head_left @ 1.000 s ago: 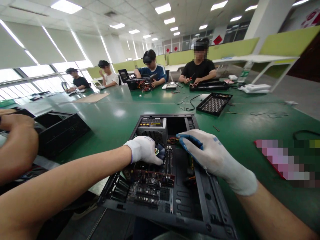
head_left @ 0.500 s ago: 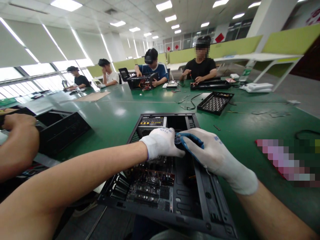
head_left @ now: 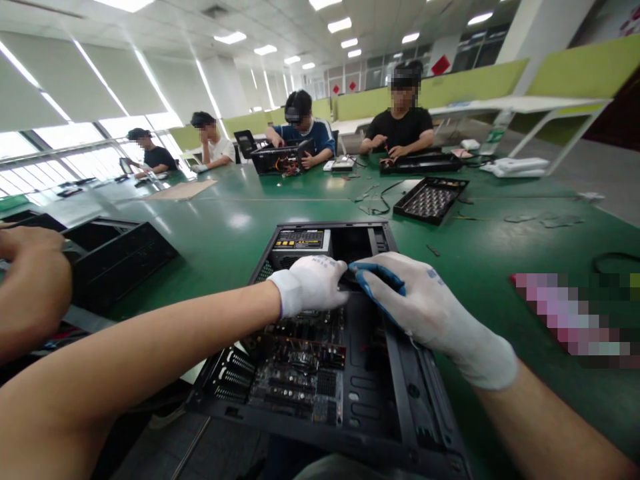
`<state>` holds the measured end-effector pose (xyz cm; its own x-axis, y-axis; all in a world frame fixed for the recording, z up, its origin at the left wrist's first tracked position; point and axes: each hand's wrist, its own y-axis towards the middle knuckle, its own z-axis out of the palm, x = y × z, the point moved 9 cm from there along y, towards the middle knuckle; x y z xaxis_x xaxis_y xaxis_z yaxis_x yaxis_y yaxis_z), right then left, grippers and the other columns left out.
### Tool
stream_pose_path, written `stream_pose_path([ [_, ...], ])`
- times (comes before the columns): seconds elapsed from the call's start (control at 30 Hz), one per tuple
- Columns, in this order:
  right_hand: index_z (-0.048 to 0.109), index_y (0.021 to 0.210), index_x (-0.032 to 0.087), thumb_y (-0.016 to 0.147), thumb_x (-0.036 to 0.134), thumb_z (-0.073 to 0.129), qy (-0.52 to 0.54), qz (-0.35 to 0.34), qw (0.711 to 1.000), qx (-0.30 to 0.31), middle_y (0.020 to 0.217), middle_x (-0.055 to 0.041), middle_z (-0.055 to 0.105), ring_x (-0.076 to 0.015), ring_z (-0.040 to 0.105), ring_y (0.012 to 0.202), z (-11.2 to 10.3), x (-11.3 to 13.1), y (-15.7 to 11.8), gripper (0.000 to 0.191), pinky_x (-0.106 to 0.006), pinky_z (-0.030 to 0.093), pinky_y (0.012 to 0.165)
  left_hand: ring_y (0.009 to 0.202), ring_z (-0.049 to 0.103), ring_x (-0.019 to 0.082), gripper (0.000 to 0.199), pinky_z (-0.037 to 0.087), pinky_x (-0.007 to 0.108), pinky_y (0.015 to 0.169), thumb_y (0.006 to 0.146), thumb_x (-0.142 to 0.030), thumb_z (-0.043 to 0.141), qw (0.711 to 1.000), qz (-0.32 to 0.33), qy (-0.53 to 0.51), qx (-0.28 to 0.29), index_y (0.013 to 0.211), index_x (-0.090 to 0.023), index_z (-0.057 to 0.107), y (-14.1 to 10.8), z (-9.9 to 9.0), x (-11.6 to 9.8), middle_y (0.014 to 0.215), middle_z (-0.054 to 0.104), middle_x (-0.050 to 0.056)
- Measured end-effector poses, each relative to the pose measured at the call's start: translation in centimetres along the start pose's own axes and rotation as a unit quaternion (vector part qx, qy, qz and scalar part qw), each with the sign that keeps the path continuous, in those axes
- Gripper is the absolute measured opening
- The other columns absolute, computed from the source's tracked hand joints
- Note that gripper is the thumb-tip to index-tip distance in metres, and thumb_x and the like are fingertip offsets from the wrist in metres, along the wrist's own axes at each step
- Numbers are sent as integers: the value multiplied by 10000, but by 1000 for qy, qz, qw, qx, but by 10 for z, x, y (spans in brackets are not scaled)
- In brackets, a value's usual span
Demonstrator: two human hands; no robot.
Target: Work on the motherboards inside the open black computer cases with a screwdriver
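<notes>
An open black computer case (head_left: pixel 410 393) lies in front of me at the table's near edge. Inside it are a motherboard (head_left: pixel 295 380) at the lower left and a power supply (head_left: pixel 303 241) at the far left corner. My left hand (head_left: pixel 317 283), in a white glove, is closed over the upper part of the motherboard; what its fingers hold is hidden. My right hand (head_left: pixel 400 287), in a white glove with blue fingertips, is closed in a pinch above the case's right part, close to my left fingertips. A small dark item between its fingers cannot be made out.
The green table (head_left: pixel 215 267) carries another black case (head_left: pixel 125 260) at left, beside a person's arm (head_left: pixel 35 287). A black perforated tray (head_left: pixel 431 200) lies beyond my case, a pink packet (head_left: pixel 565 313) at right. Several people sit across the table, two handling black cases.
My left hand has shifted slightly left, opening a gap between it and my right hand. The round clear thing seen between them is no longer distinct. The view has shifted slightly.
</notes>
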<state>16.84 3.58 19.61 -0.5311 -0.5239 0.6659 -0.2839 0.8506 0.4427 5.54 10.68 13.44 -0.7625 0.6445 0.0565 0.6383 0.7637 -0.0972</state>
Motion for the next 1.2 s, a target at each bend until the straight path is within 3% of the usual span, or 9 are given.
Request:
stream_pose_path([
  [0.23, 764, 1103, 243, 1018, 464, 580, -10, 15, 1000, -1, 1071, -17, 768, -202, 690, 971, 0, -3, 0, 299, -313, 495, 838, 1109, 732, 344, 462, 594, 394, 942, 781, -344, 747, 976, -7, 35, 214, 1189, -136, 694, -18, 51, 16, 1207, 756, 179],
  [0.3, 766, 1098, 241, 1017, 466, 579, -11, 15, 1000, 0, 1064, -18, 768, -201, 690, 963, 0, -3, 0, 304, -314, 495, 832, 1152, 717, 338, 540, 576, 376, 985, 731, -262, 798, 967, -1, 47, 249, 1236, -111, 676, -18, 60, 18, 1269, 732, 194],
  [0.53, 760, 1130, 244, 1027, 441, 575, -16, 3, 1000, 5, 1096, -12, 763, -193, 685, 1006, 1, -2, 0, 289, -311, 492, 867, 1194, 697, 344, 747, 566, 375, 1018, 643, -207, 873, 962, -15, 44, 268, 1338, -101, 621, -11, 71, 24, 1324, 703, 200],
  [0.7, 758, 1121, 256, 1030, 436, 576, -15, 0, 1000, 7, 1097, 2, 762, -188, 683, 1007, 0, -1, -1, 271, -306, 490, 881, 1210, 686, 362, 802, 564, 403, 1027, 624, -197, 884, 969, -23, 65, 238, 1372, -118, 606, -7, 71, 29, 1355, 673, 217],
  [0.97, 761, 1129, 254, 1030, 423, 577, -17, -10, 1000, 7, 1102, -1, 766, -190, 690, 1005, 1, 0, 0, 269, -304, 499, 885, 1215, 689, 344, 534, 553, 379, 1044, 793, -196, 781, 971, -14, 67, 230, 1307, -94, 679, -5, 64, 25, 1318, 702, 212],
  [1.2, 774, 1116, 260, 1022, 432, 578, -20, -6, 1000, 3, 1097, -11, 778, -207, 706, 1003, -2, 1, 0, 277, -322, 516, 894, 1154, 719, 310, 360, 558, 346, 1016, 803, -181, 755, 963, -28, 86, 254, 1159, -124, 766, -6, 61, 22, 1237, 757, 176],
])
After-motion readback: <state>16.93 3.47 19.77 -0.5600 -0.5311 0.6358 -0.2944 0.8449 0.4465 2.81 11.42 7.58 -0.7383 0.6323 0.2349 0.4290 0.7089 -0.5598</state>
